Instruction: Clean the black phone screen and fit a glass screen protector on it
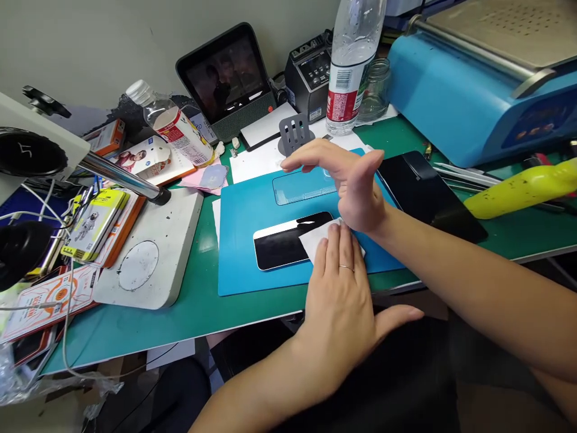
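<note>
A phone (283, 243) with a dark screen and white rim lies across a blue mat (243, 264). My left hand (342, 300), with a ring on one finger, rests flat on a white wipe (318, 237) that covers the phone's right end. Above the mat my right hand (351, 180) is raised on edge, fingers stretched out to the left and holding nothing; its heel is close to the phone's right end. A clear screen protector (300, 187) lies on the mat just beyond the phone, under the right hand's fingers.
A black device (424, 192) lies right of the mat, with a yellow object (518, 189) and a blue machine (473, 90) beyond. At the back stand a water bottle (349, 66), a glass jar (376, 87), a grey stand (294, 133) and a small display (225, 75). A white base plate (153, 252) and boxes (94, 225) fill the left.
</note>
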Motion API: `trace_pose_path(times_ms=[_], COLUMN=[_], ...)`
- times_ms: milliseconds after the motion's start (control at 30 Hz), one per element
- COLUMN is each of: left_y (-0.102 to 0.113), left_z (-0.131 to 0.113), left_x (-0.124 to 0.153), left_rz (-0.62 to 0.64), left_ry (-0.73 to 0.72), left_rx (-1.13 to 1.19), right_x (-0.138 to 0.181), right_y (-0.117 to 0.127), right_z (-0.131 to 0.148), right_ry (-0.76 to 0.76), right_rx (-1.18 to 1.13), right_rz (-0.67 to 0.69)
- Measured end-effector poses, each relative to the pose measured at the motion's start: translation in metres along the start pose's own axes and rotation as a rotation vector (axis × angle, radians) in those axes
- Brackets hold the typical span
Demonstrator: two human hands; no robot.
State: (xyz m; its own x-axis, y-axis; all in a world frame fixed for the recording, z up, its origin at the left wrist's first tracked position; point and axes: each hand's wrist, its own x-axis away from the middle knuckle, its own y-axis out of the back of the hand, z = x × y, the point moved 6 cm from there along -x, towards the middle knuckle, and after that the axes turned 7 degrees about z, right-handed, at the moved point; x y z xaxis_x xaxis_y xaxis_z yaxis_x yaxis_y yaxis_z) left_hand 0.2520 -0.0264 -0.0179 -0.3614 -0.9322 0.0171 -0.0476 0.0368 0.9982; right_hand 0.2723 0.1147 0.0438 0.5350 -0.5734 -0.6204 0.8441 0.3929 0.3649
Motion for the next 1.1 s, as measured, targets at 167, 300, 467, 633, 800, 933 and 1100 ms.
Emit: trace_pose_path(times_ms=[167, 300, 467, 633, 800, 933, 1100], left_y=[0.003, 0.006, 0.004, 0.003, 0.009, 0.008, 0.006], left_z=[0.032, 0.059, 0.038, 0.035, 0.061, 0.046, 0.024], left_x=[0.017, 0.01, -0.013, 0.021, 0.035, 0.0, -0.007], left_rz=[0.014, 0.001, 0.008, 0.028, 0.046, 0.018, -0.026], left_ry=[-0.021, 0.07, 0.087, 0.013, 0.064, 0.134, 0.027], left_rx=[0.035, 0.047, 0.05, -0.006, 0.001, -0.028, -0.046], right_x=[0.001, 0.001, 0.0, 0.0, 0.001, 0.001, 0.0], right_y=[-0.001, 0.0, 0.002, 0.005, 0.005, 0.006, 0.006], right_z=[-0.001, -0.001, -0.008, -0.007, -0.004, -0.004, -0.006], right_ry=[-0.011, -0.047, -0.068, -0.043, -0.023, 0.031, 0.01], right_rx=[-0.016, 0.025, 0.048, 0.068, 0.153, 0.098, 0.087], right_rz=[-0.03, -0.042, -0.057, -0.087, -0.047, -0.078, -0.092])
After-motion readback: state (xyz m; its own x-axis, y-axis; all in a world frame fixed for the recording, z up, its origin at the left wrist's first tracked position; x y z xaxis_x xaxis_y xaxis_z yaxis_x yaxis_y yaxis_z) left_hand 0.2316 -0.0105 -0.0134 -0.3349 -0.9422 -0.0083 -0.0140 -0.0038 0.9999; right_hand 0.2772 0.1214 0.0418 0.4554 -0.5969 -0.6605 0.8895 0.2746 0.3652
